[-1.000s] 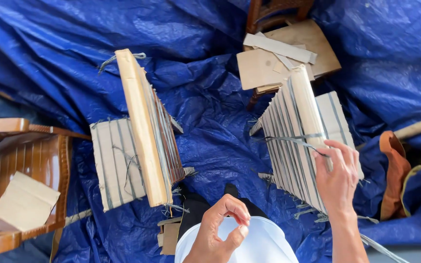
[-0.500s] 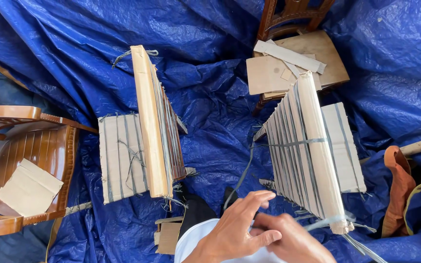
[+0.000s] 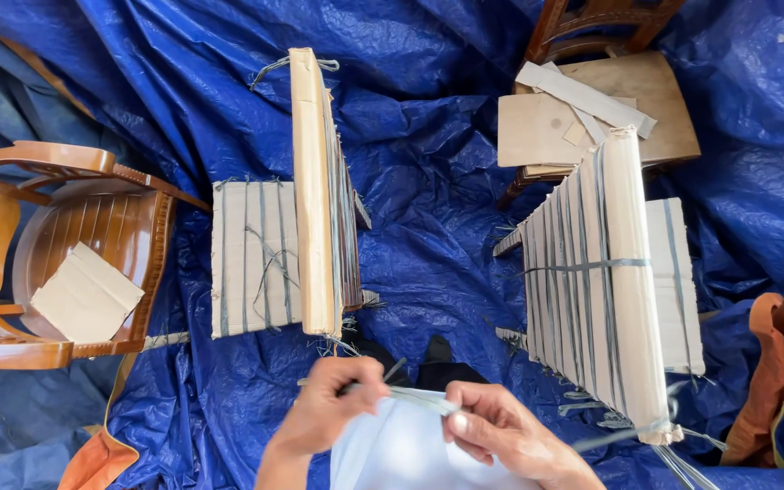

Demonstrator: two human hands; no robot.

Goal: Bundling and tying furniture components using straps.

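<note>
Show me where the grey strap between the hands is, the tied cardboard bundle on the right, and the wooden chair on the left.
grey strap point(image 3: 415, 397), head view, on its middle stretch between the hands.
cardboard bundle on the right point(image 3: 623, 281), head view, on its broad pale top face.
wooden chair on the left point(image 3: 129, 240), head view, on its slatted seat.

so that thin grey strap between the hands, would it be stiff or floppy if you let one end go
Probably floppy: the strap looks thin and flat, and loose ends like it curl on the left bundle. Likely light too. It runs straight only between the left hand and right hand.

Both hands point(image 3: 428, 422) on grey strap point(image 3: 415, 396) between cardboard bundles point(image 3: 596, 272)
</note>
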